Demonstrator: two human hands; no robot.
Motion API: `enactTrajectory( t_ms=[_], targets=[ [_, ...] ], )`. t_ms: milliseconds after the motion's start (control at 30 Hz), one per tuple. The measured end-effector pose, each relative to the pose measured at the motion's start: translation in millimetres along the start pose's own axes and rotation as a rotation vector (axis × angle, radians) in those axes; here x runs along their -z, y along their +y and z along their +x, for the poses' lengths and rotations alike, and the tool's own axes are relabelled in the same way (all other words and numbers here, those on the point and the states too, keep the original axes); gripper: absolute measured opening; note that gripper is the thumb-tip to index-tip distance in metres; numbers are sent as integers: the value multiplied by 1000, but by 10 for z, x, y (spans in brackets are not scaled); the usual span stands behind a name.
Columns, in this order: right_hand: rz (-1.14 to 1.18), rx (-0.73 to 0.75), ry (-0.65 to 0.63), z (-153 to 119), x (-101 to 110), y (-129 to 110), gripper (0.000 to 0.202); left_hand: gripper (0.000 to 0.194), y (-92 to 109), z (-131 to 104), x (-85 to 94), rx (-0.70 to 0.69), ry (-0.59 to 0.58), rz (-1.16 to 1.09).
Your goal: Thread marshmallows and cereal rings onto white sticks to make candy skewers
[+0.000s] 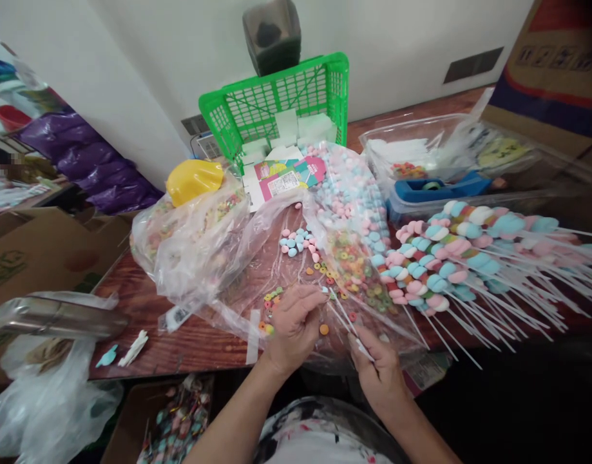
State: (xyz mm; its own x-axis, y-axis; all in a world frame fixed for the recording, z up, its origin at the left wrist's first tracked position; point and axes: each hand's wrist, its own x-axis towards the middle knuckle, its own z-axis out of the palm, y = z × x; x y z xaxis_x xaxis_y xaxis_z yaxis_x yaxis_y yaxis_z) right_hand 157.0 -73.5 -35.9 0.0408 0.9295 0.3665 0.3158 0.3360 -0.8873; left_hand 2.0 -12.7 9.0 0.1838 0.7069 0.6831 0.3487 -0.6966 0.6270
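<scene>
Right hand [379,366] pinches thin white sticks [343,314] over clear plastic sheeting [271,264], while the left hand [296,322] curls beside their tips, its grip unclear. Holding the sticks nearer those tips should steady them; small multicoloured rings [330,281] and oval pink-and-blue sweets [298,241] lie loose just beyond.

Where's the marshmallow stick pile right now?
Head view, right side: the marshmallow stick pile lies on the table, right of the right hand and in front of the blue tape dispenser.
</scene>
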Motion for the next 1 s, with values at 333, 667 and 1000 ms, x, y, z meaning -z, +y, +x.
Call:
enactTrajectory(
  t_ms=[333,667,1000],
  targets=[
    [5,0,46,-39,-56,44,23,45,118,-85,-84,-125,-109,110],
    [55,-211,272,154,144,196,28,40,-109,174,-136,107,-95,-2],
    [141,-274,239,182,153,291,34,20,-919,698,-234,230,-506,423]
  ],
)
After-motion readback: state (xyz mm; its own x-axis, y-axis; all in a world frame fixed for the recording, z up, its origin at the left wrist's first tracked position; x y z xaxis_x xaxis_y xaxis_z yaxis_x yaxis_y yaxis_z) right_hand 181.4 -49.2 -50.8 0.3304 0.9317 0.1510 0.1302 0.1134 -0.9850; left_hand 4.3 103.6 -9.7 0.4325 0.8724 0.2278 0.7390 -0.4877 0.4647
